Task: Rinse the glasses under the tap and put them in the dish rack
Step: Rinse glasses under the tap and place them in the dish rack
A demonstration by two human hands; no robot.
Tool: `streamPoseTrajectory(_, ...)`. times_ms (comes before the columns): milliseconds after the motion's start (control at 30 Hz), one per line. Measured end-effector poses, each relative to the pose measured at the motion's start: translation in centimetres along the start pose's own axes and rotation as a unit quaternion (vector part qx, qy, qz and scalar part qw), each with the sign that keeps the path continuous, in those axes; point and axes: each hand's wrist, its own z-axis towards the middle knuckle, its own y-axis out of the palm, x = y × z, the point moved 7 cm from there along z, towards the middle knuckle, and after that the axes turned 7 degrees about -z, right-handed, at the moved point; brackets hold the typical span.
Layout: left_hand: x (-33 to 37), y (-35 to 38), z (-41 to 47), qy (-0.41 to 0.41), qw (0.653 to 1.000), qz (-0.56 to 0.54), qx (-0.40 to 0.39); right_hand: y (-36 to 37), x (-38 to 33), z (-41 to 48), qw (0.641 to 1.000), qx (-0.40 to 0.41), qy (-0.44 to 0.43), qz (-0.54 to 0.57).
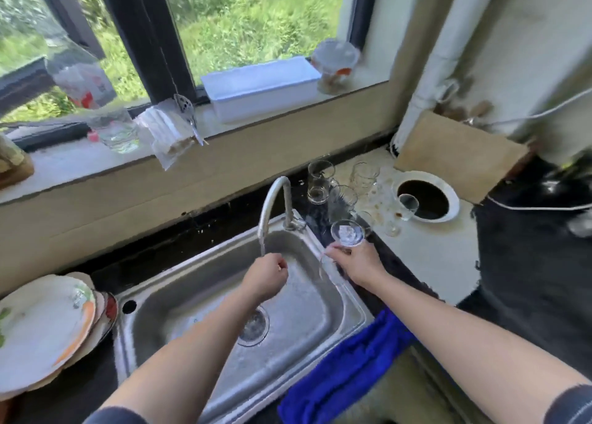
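Observation:
Water runs from the curved metal tap (276, 199) into the steel sink (198, 298). My left hand (267, 274) hangs under the stream with its fingers curled and holds nothing that I can see. My right hand (354, 263) grips a clear glass (347, 233) at the sink's right rim, tilted so its mouth faces the camera. Several more clear glasses (342, 186) stand on the counter behind it, to the right of the tap. One small glass (408, 205) leans in a round white-rimmed hole.
A stack of plates (45, 330) sits left of the sink. A blue cloth (349, 369) drapes over the sink's front right corner. A white tub (262, 87), a jar and bags line the windowsill. A wooden board (458, 154) leans at the back right.

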Motion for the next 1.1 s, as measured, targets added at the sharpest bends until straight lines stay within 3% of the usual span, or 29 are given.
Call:
streamPoseTrajectory(300,16.5,9.1,0.7,0.138,0.986,0.083,-0.048,-18.2,12.4,-5.5,0.966,0.190,0.108,0.138)
streamPoseTrajectory(600,36.0,23.6,-2.5,0.247,0.962,0.097,-0.061,-35.4,29.9,-17.8,0.905,0.356,0.159,0.170)
streamPoseTrajectory(833,48.7,34.9,-7.6,0.313,0.935,0.115,-0.122,-42.8,42.8,-27.6,0.850,0.432,0.246,0.175)
streamPoseTrajectory(1100,58.5,49.5,-12.2,0.371,0.891,0.135,-0.224,-47.3,55.3,-35.9,0.794,0.476,0.346,0.155)
